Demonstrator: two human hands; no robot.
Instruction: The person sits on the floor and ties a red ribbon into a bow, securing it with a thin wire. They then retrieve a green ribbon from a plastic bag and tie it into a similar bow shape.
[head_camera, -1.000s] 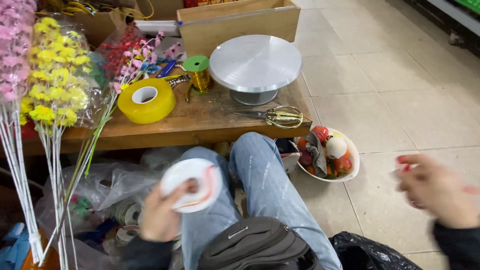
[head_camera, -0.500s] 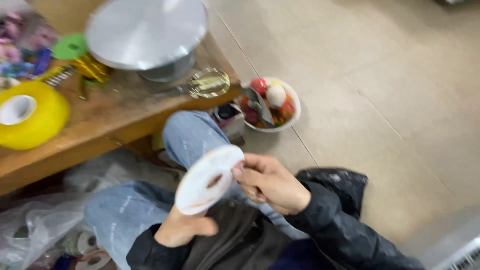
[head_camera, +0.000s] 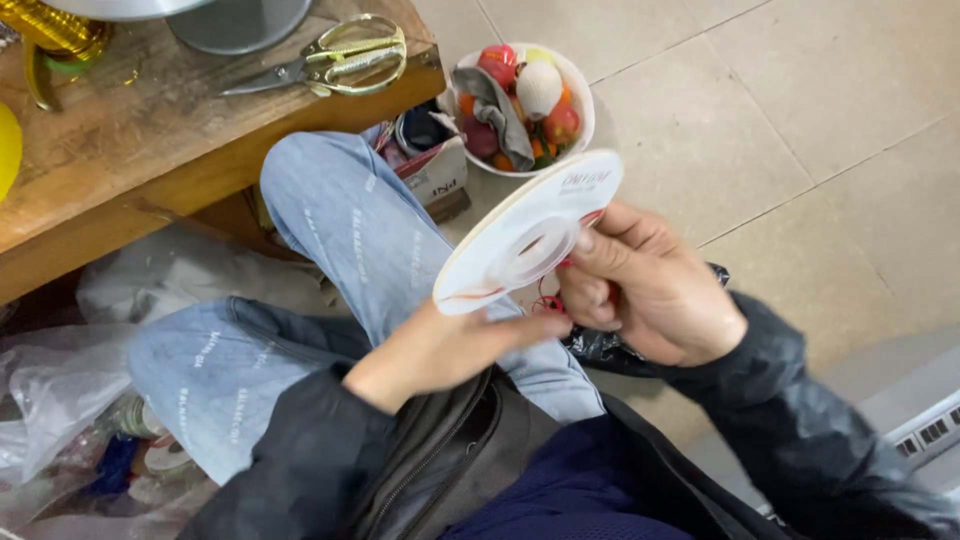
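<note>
Now the right hand (head_camera: 650, 290), off to the side a second ago, has closed on the white ribbon spool (head_camera: 530, 232) above the knee, beside the left hand (head_camera: 440, 350) gripping its lower rim, so both work the spool. Only a glimpse of red ribbon (head_camera: 548, 302) shows behind the spool, and the worktop (head_camera: 120, 150) is cut off.

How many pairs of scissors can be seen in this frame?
1. The gold-handled scissors lie closed on the wooden table, near its right edge, above the bent knee. More may lie outside the view; the table is cut off at the top and left.
</note>
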